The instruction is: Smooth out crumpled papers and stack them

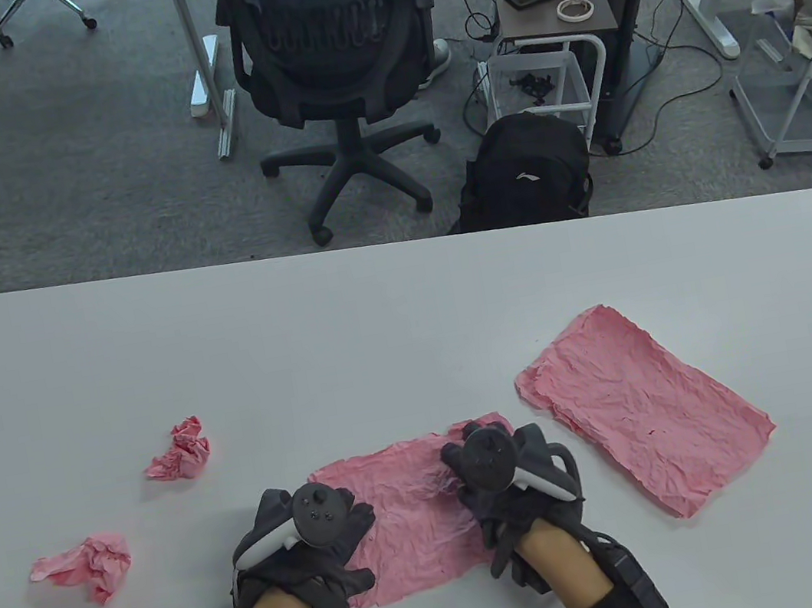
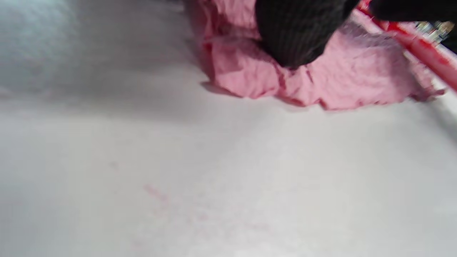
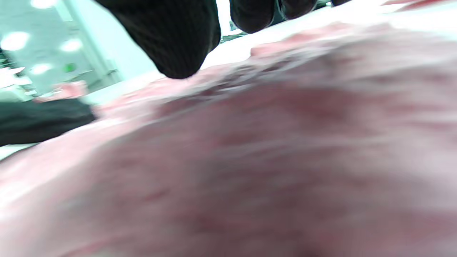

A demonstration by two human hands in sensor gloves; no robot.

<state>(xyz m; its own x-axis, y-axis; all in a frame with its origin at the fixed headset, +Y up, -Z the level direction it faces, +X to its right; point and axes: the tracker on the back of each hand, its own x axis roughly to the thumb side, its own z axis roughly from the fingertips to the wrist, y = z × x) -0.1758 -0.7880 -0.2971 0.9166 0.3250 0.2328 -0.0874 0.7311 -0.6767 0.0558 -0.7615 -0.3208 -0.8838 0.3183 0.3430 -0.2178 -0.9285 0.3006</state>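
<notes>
Both hands rest flat on a half-smoothed pink sheet (image 1: 409,509) at the near edge of the white table (image 1: 406,304). The left hand (image 1: 314,545) presses its left edge, fingers spread; the right hand (image 1: 511,492) presses its right part — fingers extended, gripping nothing. A flattened sheet (image 1: 645,408) lies just right. Two crumpled balls — far ball (image 1: 180,450), near ball (image 1: 86,566) — sit well left.

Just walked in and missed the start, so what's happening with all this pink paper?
Both gloved hands, left hand and right hand, press on a wrinkled pink paper sheet spread on the white table. A flattened pink sheet lies to its right. Two crumpled pink paper balls wait untouched at left.
</notes>
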